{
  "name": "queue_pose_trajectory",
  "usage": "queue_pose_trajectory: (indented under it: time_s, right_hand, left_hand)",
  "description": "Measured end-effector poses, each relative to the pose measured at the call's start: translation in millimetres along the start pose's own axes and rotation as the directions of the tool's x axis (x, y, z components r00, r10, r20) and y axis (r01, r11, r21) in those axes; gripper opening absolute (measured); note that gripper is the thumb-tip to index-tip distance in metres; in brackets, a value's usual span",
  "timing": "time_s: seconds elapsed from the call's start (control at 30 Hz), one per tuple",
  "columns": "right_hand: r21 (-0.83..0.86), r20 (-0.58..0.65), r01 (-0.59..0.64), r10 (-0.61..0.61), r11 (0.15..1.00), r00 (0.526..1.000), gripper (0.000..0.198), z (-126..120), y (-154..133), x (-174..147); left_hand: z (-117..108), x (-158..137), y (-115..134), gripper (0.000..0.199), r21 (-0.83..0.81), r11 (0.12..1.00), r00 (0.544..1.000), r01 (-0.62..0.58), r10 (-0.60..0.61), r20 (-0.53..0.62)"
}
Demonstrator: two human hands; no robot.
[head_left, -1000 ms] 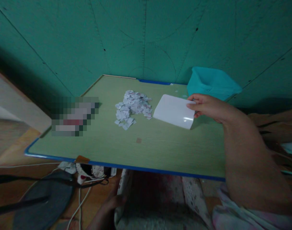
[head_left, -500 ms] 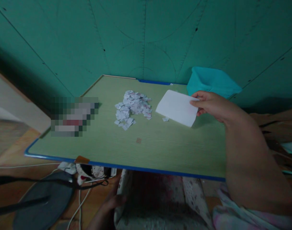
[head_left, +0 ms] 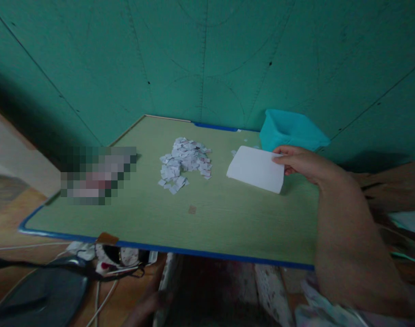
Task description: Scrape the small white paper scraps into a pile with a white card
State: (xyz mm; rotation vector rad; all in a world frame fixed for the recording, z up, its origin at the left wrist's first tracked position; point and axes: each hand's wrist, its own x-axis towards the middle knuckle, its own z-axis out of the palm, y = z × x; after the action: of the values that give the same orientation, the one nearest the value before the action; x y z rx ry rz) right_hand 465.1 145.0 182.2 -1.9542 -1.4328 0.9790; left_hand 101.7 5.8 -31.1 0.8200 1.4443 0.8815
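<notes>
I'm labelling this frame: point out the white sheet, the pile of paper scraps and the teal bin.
white sheet (head_left: 254, 168), head view, middle
pile of paper scraps (head_left: 185, 162), head view, centre
teal bin (head_left: 289, 131), head view, front wall

The white sheet (head_left: 256, 169) no longer shows a glossy, shining face as it did a second ago; it now looks flat and matte, tilted so its far edge points toward 11 o'clock. The right hand (head_left: 297, 161) holding its 3 o'clock edge has moved back toward 12 o'clock, closer to the teal bin (head_left: 289, 131). The small loose scrap that lay just under the sheet half a second ago is out of sight. The whole view has dipped, so the table (head_left: 193, 227) sits lower in the picture.
</notes>
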Motion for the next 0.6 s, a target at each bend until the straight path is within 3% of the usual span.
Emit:
queue_pose_trajectory:
  time_s: [0.13, 0.23, 0.33, 0.47, 0.6]
  right_hand:
    - [0.003, -0.084, 0.034, -0.034, 0.999, 0.996, 0.013, 0, 3, 4]
    - [0.016, -0.069, 0.076, -0.075, 0.997, 0.995, 0.014, 6, 3, 9]
    - [-0.037, -0.035, 0.076, -0.077, 0.996, 0.996, 0.013, 16, 1, 11]
    - [-0.024, 0.163, 0.090, -0.085, 0.996, 0.983, 0.014, 24, -5, 5]
    - [0.036, 0.429, 0.149, -0.150, 0.988, 0.891, 0.016, 24, -9, -3]
  left_hand:
    - [1, 0, 5, 0.023, 0.036, 0.998, 0.999, -0.051, 0.050, 0.020]
    - [0, -1, 10, 0.021, 0.039, 0.997, 0.995, -0.069, 0.066, 0.075]
    - [-3, -2, 10, 0.022, 0.032, 0.999, 0.993, -0.014, 0.010, 0.118]
    - [-8, -1, 6, 0.030, 0.013, 1.000, 0.995, 0.022, -0.024, 0.095]
    - [-14, 4, 9, 0.028, -0.080, 0.997, 0.998, 0.018, -0.013, 0.057]
